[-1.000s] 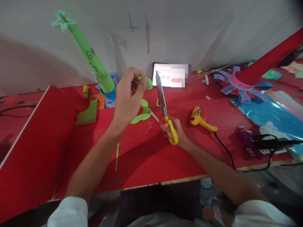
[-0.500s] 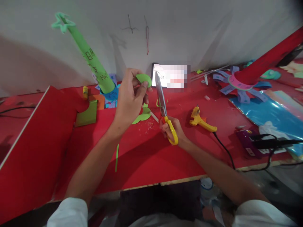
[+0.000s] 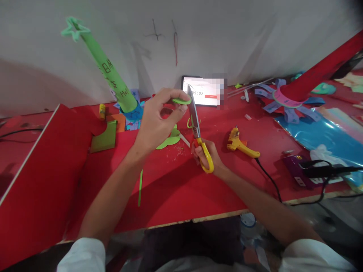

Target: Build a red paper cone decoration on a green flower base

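Note:
Between the thumb and fingers of my left hand (image 3: 159,117) is a small green paper piece (image 3: 182,101), turned nearly edge-on. My right hand (image 3: 210,153) grips yellow-and-red-handled scissors (image 3: 206,156), their blades pointing up and away from me and looking nearly closed. The paper's right edge is beside the blades; whether they touch I cannot tell. Under my left hand a green scalloped paper shape (image 3: 171,140) lies on the red table, partly hidden. A thin green paper strip (image 3: 140,189) rests nearer to me.
A yellow glue gun (image 3: 242,143) with a black cord lies at right, near a purple box (image 3: 296,172). A lit tablet (image 3: 204,92) leans on the wall. A green paper tube (image 3: 106,64) stands at left, a red tube (image 3: 320,71) at right. A red board (image 3: 39,181) fills the left.
My left hand has moved slightly right, toward the scissors, and turned the green paper piece from face-on to nearly edge-on. My right hand and the scissors have hardly moved.

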{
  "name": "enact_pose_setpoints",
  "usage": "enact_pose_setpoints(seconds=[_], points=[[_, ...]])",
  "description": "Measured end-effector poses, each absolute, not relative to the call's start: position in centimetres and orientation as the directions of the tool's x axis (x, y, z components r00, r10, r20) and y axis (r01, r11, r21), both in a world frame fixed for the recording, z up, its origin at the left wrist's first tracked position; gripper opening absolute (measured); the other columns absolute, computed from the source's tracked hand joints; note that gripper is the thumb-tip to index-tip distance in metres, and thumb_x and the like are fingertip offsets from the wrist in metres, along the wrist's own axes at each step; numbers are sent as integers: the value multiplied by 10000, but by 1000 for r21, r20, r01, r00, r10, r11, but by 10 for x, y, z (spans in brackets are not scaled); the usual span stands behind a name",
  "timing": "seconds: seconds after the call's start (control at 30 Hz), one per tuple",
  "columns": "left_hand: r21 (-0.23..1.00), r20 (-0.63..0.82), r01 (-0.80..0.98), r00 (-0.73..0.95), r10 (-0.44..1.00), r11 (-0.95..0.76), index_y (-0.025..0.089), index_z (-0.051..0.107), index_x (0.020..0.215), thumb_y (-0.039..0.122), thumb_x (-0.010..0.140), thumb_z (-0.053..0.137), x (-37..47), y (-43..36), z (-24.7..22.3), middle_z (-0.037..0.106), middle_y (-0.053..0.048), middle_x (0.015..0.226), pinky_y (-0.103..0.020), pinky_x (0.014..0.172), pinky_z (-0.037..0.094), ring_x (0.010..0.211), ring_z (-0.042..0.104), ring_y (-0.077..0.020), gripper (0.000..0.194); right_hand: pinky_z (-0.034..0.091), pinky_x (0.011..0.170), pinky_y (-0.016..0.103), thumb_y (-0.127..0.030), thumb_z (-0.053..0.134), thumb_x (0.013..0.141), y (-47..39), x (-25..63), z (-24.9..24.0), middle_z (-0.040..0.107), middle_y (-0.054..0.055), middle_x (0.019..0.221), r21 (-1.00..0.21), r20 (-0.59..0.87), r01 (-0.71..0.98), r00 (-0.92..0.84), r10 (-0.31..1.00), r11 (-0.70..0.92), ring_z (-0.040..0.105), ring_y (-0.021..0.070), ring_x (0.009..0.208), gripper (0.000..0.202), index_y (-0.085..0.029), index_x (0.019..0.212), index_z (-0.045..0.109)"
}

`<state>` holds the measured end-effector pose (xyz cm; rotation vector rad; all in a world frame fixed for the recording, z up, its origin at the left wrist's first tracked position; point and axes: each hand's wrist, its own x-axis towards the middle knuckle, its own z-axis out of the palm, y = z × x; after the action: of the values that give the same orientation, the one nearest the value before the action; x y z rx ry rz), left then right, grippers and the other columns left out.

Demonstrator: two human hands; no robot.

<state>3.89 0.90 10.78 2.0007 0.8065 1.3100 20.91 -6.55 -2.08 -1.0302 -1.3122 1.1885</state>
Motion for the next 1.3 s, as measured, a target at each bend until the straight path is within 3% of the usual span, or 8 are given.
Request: enact_pose_setpoints(seconds=[0.13,0.23,0.33,0.47,0.6,0.87,1.07,1.3], points=[[775,539,155,342,769,-613,245,769,1044,329,1016,624,40,7,110,763,-48,1082,-320,852,575,1014,702,-177,170,314,340,250,-883,599,812,-65,209,-19,423,-76,508,-991,117,-80,-75,990,111,407,92,362,652,-240,768,501],[761,541,194,335,771,-619,243,751,1037,297,967,690,40,10,106,760,-33,987,-275,757,577,881,703,-150,107,310,329,246,-907,623,765,-65,208,-17,410,-82,510,-991,100,-96,-65,993,94,391,86,354,678,-241,761,497],[768,530,212,321,785,-605,245,725,1099,254,913,745,40,14,100,747,-17,936,-250,710,574,807,702,-133,187,304,323,239,-919,642,732,-64,207,-17,397,-89,509,-990,90,-116,-57,994,83,376,79,346,692,-244,753,489],[792,519,178,308,798,-584,222,693,980,266,922,723,43,16,95,720,1,840,-257,720,588,768,705,-129,79,297,320,235,-906,643,748,-64,206,-18,398,-92,497,-988,94,-131,-62,994,85,374,79,340,679,-245,760,490],[785,543,183,257,800,-592,229,651,895,273,916,731,43,18,95,675,14,823,-255,703,566,767,673,-120,95,310,322,238,-913,634,747,-65,206,-17,401,-92,504,-987,97,-135,-65,993,87,383,82,340,684,-243,771,497],[815,506,180,245,827,-552,237,583,809,354,962,713,41,15,99,544,54,625,-233,511,434,537,514,-82,233,372,422,252,-916,561,799,-62,207,-28,488,-52,654,-988,136,-77,-71,988,130,446,94,467,694,-225,861,536],[853,467,120,257,846,-507,224,598,856,457,968,706,45,14,96,636,44,647,-222,513,489,526,582,-81,281,401,521,279,-921,476,844,-59,208,-40,509,-29,737,-982,187,-19,-125,974,186,437,113,567,700,-227,909,543],[830,489,182,219,844,-528,233,558,771,433,997,670,47,5,99,622,44,612,-255,538,485,537,589,-97,322,396,540,265,-851,474,913,-64,211,-39,491,-32,722,-973,223,8,-185,957,229,431,112,599,630,-225,898,538]])
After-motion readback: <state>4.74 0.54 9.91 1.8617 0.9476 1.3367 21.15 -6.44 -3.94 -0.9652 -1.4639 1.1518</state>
